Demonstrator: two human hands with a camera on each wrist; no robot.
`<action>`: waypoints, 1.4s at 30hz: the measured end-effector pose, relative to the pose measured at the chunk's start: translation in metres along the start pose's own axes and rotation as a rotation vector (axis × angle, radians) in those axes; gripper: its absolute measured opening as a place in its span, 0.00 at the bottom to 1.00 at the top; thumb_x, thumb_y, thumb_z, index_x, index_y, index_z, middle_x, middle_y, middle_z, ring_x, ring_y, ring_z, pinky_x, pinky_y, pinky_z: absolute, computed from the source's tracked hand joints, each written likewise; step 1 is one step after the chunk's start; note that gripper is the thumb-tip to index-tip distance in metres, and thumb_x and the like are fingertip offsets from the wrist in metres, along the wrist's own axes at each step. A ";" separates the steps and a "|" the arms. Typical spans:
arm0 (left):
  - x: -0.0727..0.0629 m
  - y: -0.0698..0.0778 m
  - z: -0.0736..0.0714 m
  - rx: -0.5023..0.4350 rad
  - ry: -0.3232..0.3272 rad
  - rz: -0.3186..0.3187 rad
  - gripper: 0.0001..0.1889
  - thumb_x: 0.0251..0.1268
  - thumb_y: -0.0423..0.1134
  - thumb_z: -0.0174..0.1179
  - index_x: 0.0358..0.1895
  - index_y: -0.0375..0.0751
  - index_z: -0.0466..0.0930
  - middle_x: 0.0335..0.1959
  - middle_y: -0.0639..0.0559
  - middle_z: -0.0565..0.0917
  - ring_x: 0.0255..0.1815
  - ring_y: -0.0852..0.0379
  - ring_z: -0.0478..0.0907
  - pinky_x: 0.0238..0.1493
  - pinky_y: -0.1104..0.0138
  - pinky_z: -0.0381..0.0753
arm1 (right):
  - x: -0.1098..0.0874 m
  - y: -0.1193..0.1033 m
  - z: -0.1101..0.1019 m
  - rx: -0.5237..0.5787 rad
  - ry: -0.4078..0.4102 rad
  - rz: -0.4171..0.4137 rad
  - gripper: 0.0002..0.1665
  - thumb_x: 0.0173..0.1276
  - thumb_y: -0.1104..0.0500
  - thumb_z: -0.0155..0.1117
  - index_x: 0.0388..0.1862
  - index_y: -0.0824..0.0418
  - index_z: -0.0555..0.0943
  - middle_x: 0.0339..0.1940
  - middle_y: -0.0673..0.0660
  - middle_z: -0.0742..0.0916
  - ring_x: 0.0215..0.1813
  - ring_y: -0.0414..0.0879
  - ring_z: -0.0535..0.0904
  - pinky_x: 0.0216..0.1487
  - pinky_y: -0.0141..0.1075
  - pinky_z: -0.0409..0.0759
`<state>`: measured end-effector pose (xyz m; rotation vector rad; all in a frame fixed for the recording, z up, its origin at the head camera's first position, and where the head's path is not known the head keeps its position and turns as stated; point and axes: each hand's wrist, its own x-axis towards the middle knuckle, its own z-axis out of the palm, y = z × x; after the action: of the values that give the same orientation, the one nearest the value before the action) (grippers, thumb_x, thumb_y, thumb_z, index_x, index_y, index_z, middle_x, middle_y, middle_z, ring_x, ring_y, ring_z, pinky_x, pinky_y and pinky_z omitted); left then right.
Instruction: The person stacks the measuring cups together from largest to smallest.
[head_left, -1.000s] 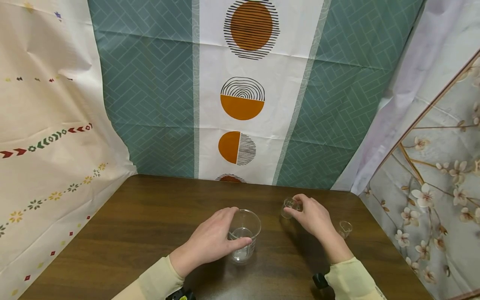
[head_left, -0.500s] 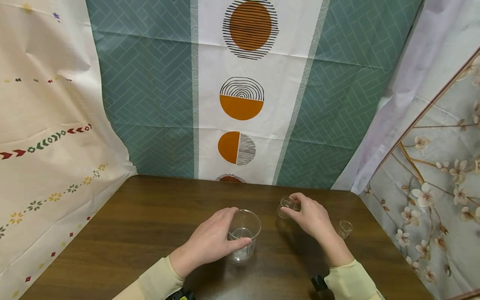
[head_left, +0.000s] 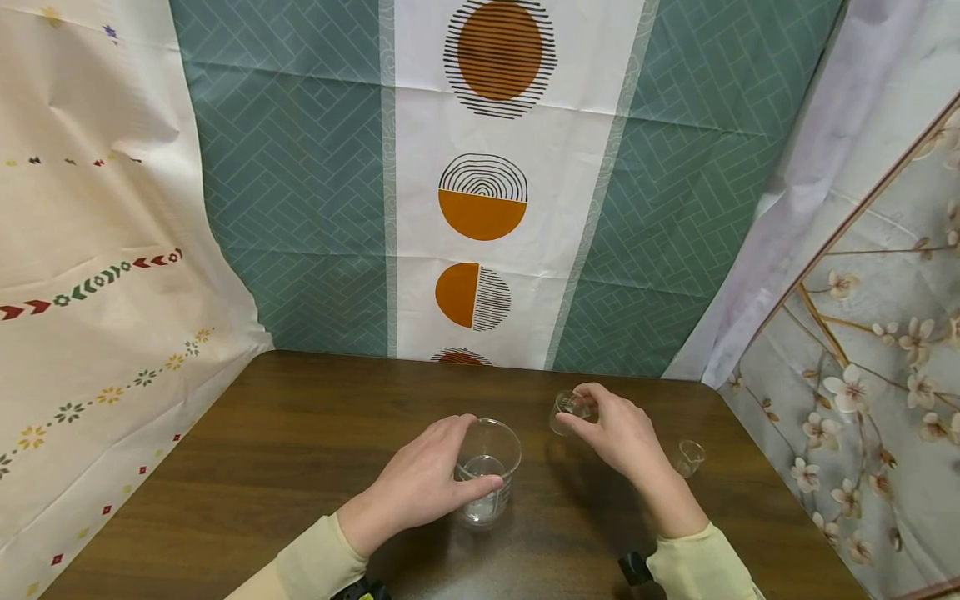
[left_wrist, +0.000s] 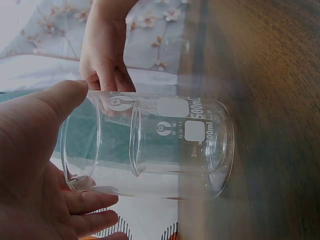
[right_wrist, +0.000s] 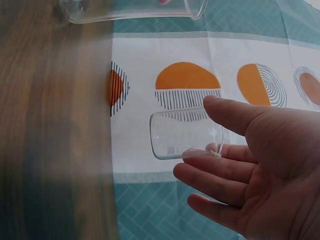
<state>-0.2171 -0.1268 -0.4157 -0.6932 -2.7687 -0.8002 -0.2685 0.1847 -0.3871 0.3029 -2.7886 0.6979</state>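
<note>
My left hand (head_left: 420, 477) grips a large clear glass beaker (head_left: 512, 462) standing on the table, thumb on one side and fingers on the other. Nested inside it is a smaller beaker (left_wrist: 172, 150) with white printed marks; the outer one reads 500ml in the left wrist view. To the right, my right hand (head_left: 624, 427) holds a small glass beaker (right_wrist: 182, 132) near its rim between thumb and fingers. That beaker is raised off the table, roughly upright. Beyond my right wrist, an even smaller-looking glass beaker (head_left: 691, 456) stands on the table, partly hidden by the forearm.
The dark wooden table (head_left: 300, 433) runs back to a teal and white curtain (head_left: 315, 208). A cream patterned cloth (head_left: 97, 333) borders the left side, and a floral cloth (head_left: 862, 417) hangs along the right.
My right hand has shifted slightly left and away from me with the small beaker. The left hand and the large beaker have stayed in place.
</note>
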 end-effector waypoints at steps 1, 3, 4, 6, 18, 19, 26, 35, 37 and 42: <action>0.000 0.000 0.000 0.000 0.000 0.001 0.49 0.67 0.73 0.69 0.77 0.37 0.73 0.75 0.42 0.79 0.75 0.45 0.76 0.71 0.46 0.80 | 0.000 -0.001 0.000 0.003 0.000 -0.003 0.32 0.75 0.40 0.77 0.66 0.59 0.84 0.54 0.55 0.92 0.58 0.57 0.89 0.58 0.62 0.83; 0.000 0.000 0.000 0.000 0.002 0.002 0.49 0.67 0.73 0.69 0.77 0.37 0.73 0.74 0.42 0.79 0.75 0.45 0.76 0.71 0.46 0.80 | 0.000 -0.003 0.000 0.008 0.003 -0.013 0.32 0.75 0.41 0.77 0.66 0.59 0.84 0.54 0.55 0.92 0.58 0.57 0.89 0.58 0.62 0.83; 0.000 0.000 0.000 -0.001 0.003 0.002 0.49 0.67 0.73 0.70 0.76 0.37 0.73 0.74 0.42 0.79 0.75 0.45 0.76 0.71 0.46 0.80 | 0.000 -0.004 0.000 0.011 0.003 -0.016 0.32 0.75 0.41 0.78 0.66 0.60 0.84 0.54 0.55 0.92 0.58 0.57 0.89 0.58 0.62 0.83; 0.001 0.000 0.000 -0.002 0.004 0.004 0.49 0.67 0.73 0.70 0.76 0.38 0.74 0.74 0.42 0.79 0.75 0.45 0.76 0.71 0.46 0.80 | -0.001 -0.005 0.000 0.016 0.006 -0.024 0.32 0.74 0.41 0.78 0.66 0.60 0.84 0.54 0.55 0.92 0.58 0.57 0.89 0.58 0.62 0.83; 0.002 0.000 0.000 -0.005 -0.016 -0.004 0.50 0.67 0.74 0.69 0.77 0.37 0.73 0.75 0.41 0.78 0.75 0.43 0.76 0.71 0.45 0.80 | -0.003 -0.012 -0.002 0.028 0.020 -0.062 0.31 0.75 0.45 0.78 0.67 0.61 0.84 0.54 0.55 0.92 0.56 0.56 0.90 0.58 0.62 0.83; 0.002 0.000 0.000 -0.005 -0.015 -0.004 0.50 0.67 0.74 0.69 0.77 0.37 0.73 0.75 0.41 0.78 0.75 0.43 0.76 0.71 0.45 0.80 | -0.003 -0.013 -0.003 0.029 0.021 -0.068 0.31 0.75 0.45 0.78 0.67 0.61 0.85 0.54 0.55 0.93 0.56 0.56 0.91 0.58 0.62 0.83; 0.001 0.000 -0.001 -0.008 -0.014 -0.002 0.50 0.67 0.74 0.69 0.77 0.37 0.73 0.75 0.41 0.78 0.75 0.44 0.76 0.70 0.45 0.80 | -0.004 -0.021 -0.006 0.029 0.018 -0.099 0.29 0.75 0.46 0.78 0.65 0.61 0.86 0.53 0.54 0.93 0.54 0.55 0.91 0.57 0.62 0.83; 0.001 0.001 -0.002 -0.007 -0.018 -0.001 0.50 0.67 0.73 0.69 0.77 0.37 0.73 0.75 0.42 0.79 0.75 0.44 0.76 0.71 0.46 0.80 | -0.006 -0.029 -0.010 0.035 0.019 -0.109 0.31 0.75 0.45 0.78 0.69 0.62 0.85 0.56 0.55 0.93 0.56 0.56 0.91 0.59 0.62 0.83; 0.001 0.001 -0.002 -0.005 -0.019 -0.001 0.49 0.67 0.73 0.69 0.77 0.37 0.73 0.75 0.42 0.79 0.75 0.45 0.76 0.70 0.46 0.80 | -0.006 -0.030 -0.011 0.032 0.023 -0.114 0.32 0.76 0.46 0.77 0.70 0.62 0.85 0.56 0.55 0.93 0.56 0.56 0.90 0.59 0.62 0.83; 0.001 0.001 -0.002 -0.006 -0.024 -0.005 0.50 0.68 0.73 0.69 0.78 0.37 0.72 0.75 0.42 0.78 0.75 0.44 0.76 0.71 0.45 0.80 | -0.007 -0.034 -0.012 0.023 0.033 -0.127 0.32 0.75 0.46 0.78 0.71 0.61 0.85 0.55 0.54 0.93 0.57 0.56 0.90 0.59 0.62 0.83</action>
<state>-0.2175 -0.1270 -0.4133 -0.7019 -2.7911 -0.8069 -0.2509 0.1627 -0.3642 0.4644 -2.7033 0.6988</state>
